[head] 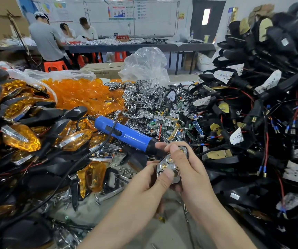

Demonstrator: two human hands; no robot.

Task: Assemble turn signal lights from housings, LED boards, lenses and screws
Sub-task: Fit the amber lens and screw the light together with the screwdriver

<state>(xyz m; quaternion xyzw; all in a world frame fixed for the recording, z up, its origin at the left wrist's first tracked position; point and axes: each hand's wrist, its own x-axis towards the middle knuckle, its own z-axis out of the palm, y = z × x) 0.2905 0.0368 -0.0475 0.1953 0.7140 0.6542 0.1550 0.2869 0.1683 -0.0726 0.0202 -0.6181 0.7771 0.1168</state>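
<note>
At five o'clock from centre, a chrome multi-cupped LED reflector plate (169, 163) is pinched: the left hand (144, 186) has its thumb pressed on it, and the right hand (189, 171) is curled round it. Flush seating should probably be checked before the blue plastic electric screwdriver (125, 133), at eleven o'clock, is fetched.

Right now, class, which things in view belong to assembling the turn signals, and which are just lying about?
Job in hand: held unit, screwdriver, lenses, reflectors, housings, finished lights.
Lying about: plastic bag, box, stools.
</note>
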